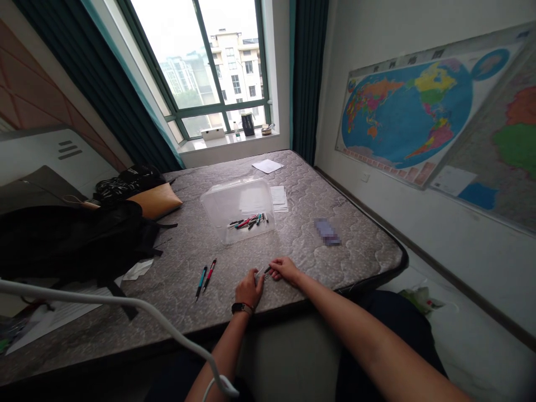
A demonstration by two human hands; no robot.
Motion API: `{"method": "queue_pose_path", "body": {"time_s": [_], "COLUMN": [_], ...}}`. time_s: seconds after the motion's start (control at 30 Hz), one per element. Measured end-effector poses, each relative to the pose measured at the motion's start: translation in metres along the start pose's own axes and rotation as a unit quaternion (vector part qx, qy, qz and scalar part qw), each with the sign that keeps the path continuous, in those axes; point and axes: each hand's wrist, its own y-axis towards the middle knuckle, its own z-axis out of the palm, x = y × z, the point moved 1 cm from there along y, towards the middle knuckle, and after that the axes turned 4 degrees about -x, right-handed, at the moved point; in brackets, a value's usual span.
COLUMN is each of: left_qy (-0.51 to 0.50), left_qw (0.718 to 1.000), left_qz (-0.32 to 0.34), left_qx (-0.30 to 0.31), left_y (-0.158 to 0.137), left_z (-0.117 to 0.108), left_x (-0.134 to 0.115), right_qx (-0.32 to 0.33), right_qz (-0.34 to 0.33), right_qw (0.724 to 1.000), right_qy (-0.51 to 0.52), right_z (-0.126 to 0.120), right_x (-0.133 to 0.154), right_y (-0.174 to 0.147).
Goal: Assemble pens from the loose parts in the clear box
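Note:
At the near edge of the mattress, my left hand (248,290) rests with its thumb and fingers curled around something small and pale that I cannot make out. Just right of it, my right hand (285,269) pinches a short dark pen piece (267,269), which points toward the left hand's fingertips. To the left lie a teal pen (201,283) and a red pen (210,275), side by side. Beyond the hands stands a clear plastic box (221,234), with several black, red, teal and white pens (251,221) heaped inside.
Papers (280,199) lie beside and behind the box. A blurred bluish flat object (327,231) is at right. On the left are a black backpack (75,240), a tan pouch (157,201) and more sheets. A white cable (138,304) crosses the lower left foreground.

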Motion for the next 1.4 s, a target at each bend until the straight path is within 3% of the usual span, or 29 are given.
{"method": "queue_pose_path", "body": {"time_s": [0.2, 0.97, 1.27, 1.4], "left_qy": [-0.001, 0.019, 0.027, 0.030], "left_qw": [0.999, 0.997, 0.996, 0.996], "left_qz": [0.049, 0.059, 0.079, 0.081], "left_qx": [0.013, 0.038, 0.016, 0.025], "left_y": [0.000, 0.001, 0.001, 0.001], "left_z": [0.001, -0.006, 0.000, -0.002], "left_x": [0.001, -0.003, 0.001, 0.001], "right_qx": [0.021, 0.033, 0.033, 0.042], "right_qz": [-0.004, 0.005, -0.007, 0.004], "right_qw": [0.999, 0.999, 0.998, 0.999], "right_qy": [-0.042, 0.015, 0.052, 0.028], "right_z": [0.001, -0.005, -0.008, -0.006], "right_x": [0.002, 0.002, 0.005, 0.008], "right_y": [-0.002, -0.004, -0.007, -0.009]}}
